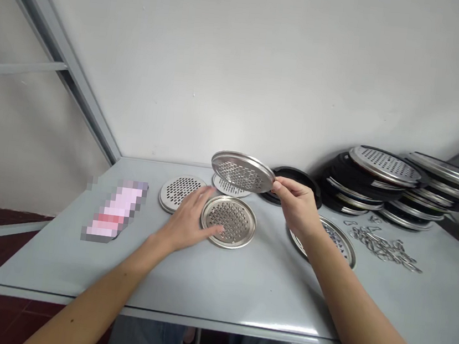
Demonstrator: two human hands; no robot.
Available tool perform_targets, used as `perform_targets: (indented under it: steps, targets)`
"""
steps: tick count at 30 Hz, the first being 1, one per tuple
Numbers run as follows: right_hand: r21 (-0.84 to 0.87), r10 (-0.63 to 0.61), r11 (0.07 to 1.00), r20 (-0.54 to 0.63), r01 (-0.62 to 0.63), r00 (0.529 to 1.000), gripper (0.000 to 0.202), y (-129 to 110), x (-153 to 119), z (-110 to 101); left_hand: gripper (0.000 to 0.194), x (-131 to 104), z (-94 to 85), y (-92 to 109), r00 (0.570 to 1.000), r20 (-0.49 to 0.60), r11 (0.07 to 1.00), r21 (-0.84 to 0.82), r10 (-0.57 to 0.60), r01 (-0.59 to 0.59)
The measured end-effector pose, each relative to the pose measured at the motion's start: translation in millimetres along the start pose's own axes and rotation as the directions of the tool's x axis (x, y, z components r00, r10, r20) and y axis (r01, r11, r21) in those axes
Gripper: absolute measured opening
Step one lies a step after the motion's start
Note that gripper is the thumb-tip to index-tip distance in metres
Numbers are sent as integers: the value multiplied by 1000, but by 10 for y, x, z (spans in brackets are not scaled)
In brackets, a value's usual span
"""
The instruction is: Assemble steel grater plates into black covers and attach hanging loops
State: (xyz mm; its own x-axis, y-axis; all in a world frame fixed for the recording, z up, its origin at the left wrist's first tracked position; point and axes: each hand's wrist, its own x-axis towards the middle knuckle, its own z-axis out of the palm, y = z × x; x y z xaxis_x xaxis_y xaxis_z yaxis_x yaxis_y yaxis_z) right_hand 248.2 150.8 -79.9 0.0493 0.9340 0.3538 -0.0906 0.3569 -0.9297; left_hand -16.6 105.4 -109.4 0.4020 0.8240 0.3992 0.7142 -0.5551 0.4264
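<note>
My right hand (299,203) pinches the right edge of a round perforated metal disc (241,172), raised and tilted above the table. Below it a second metal disc with a raised rim (229,222) lies flat. My left hand (190,220) is at that disc's left side, fingers spread, thumb over its holes; whether it touches cannot be told. A grey perforated disc (177,192) sits behind my left hand, and another pale one (227,186) lies partly hidden under the raised disc. Beneath my right forearm is a larger perforated disc (340,241).
Stacks of black round pieces and metal discs (385,166) stand at the back right of the grey table (240,290). A pile of metal clips (383,245) lies before them. A black round tray (296,176) is by the wall; a blurred-out pink object (118,208) lies left.
</note>
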Motion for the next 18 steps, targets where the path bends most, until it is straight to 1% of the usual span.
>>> perform_targets:
  steps: [2, 3, 4, 5, 7, 9, 11, 14, 16, 18]
  targets:
    - [72, 55, 996, 80, -61, 995, 21, -34, -22, -9, 85, 17, 0, -21, 983, -173, 998, -18, -57, 55]
    - [93, 78, 992, 116, -89, 990, 22, -47, -35, -8, 89, 22, 6, -32, 970, -236, 998, -24, -62, 58]
    - [106, 100, 988, 144, -116, 984, 24, -56, -47, -4, 94, 25, 15, -40, 961, -271, 999, -25, -52, 47]
    - [112, 124, 983, 162, -143, 979, 25, -60, -58, 4, 100, 25, 28, -43, 960, -279, 999, -21, -34, 30]
    - [98, 177, 976, 178, -196, 968, 29, -53, -76, 25, 109, 19, 57, -33, 969, -248, 1000, -4, -8, 8]
    - [65, 247, 963, 188, -263, 951, 32, -38, -90, 51, 116, 8, 81, -10, 973, -228, 1000, 4, -16, 18]
    - [80, 326, 934, 200, -347, 924, 30, -23, -99, 76, 121, -1, 92, 12, 970, -242, 999, -3, -38, 39]
    - [184, 443, 859, 203, -478, 873, 22, -8, -105, 98, 118, -6, 90, 16, 965, -258, 999, -20, -37, 33]
    - [210, 502, 819, 191, -534, 844, 19, 1, -104, 102, 112, -8, 87, 4, 972, -234, 1000, -13, -28, 25]
    - [212, 535, 798, 181, -564, 825, 16, 9, -100, 98, 106, -12, 89, -8, 979, -199, 999, -11, -35, 33]
